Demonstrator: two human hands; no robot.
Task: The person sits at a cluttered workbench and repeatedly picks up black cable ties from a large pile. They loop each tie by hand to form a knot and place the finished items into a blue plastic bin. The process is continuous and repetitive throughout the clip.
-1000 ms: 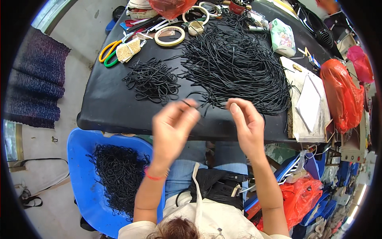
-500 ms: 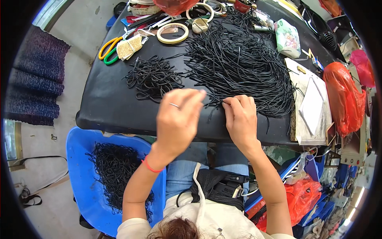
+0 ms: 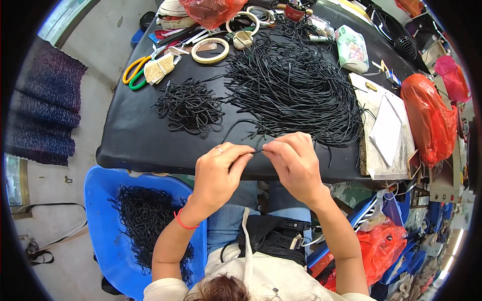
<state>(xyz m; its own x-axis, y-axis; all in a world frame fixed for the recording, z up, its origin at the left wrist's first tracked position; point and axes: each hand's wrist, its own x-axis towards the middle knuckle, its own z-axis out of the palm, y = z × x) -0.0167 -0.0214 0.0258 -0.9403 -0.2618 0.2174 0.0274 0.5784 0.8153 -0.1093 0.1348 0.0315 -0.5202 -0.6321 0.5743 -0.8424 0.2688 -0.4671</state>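
My left hand and my right hand meet at the near edge of the black table, fingertips pinched together on one thin black cord. A large heap of straight black cords lies just beyond my hands. A smaller pile of looped black cords sits to its left. A red band is on my left wrist and a ring on a left finger.
A blue tub holding looped black cords stands by my left knee. Tape rolls, yellow-and-green scissors, a patterned pouch and a red bag lie along the table's far and right sides.
My hands were apart and raised a second ago. They have come down and together over the table edge, pinching the cord between them.
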